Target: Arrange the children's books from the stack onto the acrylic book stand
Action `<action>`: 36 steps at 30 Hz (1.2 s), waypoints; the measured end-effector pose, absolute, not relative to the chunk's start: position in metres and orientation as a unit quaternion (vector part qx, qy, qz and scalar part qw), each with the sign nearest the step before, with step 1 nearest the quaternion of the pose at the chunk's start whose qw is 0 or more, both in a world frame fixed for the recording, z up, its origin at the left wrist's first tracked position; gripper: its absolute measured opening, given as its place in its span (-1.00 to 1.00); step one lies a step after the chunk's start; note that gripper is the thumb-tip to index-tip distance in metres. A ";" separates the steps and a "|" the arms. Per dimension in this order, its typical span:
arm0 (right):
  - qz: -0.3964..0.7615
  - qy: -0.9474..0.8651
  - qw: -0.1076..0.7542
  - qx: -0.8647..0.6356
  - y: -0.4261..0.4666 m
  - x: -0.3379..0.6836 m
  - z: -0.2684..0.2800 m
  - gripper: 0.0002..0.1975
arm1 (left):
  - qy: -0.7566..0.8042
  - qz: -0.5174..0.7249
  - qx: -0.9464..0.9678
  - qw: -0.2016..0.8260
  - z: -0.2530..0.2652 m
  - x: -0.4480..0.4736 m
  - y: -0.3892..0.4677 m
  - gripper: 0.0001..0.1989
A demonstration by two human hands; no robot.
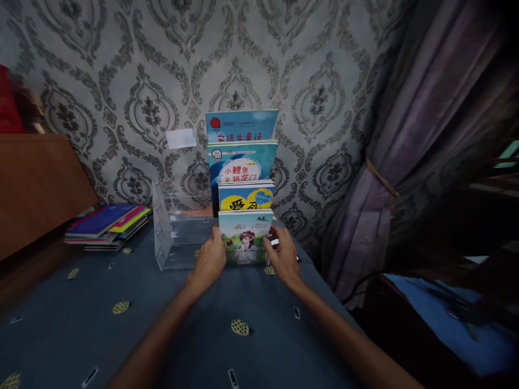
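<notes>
Pale-green front book (245, 237), grasped at both side edges by left hand (210, 255) and right hand (284, 255); right end, near tier of clear rack (160, 240). Probably light, slick, slightly bendy; side edges suit holding. Taller blue books (243, 152) on far side.

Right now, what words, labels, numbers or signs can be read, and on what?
"安徒生童话": tall light-blue paperback book.
"小鲤鱼跳龙门": teal-and-blue paperback book with white oval.
"爱", next character partly hidden: yellow-and-blue book.
"我", other characters too blurred: pale-blue illustrated book.
Too small to read: remaining cover print, label motifs on dark-blue cloth.
</notes>
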State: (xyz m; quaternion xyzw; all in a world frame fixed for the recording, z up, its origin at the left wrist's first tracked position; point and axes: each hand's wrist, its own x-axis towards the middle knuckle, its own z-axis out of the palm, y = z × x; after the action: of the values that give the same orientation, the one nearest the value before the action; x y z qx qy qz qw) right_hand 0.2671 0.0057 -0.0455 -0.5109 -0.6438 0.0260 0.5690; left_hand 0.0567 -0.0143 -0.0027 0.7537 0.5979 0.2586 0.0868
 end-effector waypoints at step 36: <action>0.027 -0.647 0.551 -0.527 -0.004 0.267 -0.047 -0.71 | 0.569 0.262 0.768 0.134 0.004 0.044 -0.015 -0.52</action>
State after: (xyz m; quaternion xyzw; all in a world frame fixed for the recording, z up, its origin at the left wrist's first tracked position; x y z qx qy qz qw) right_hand 0.2669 -0.0038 -0.0466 -0.5272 -0.6467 0.0271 0.5506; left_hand 0.0437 -0.0150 0.0042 0.7682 0.5685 0.2620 0.1341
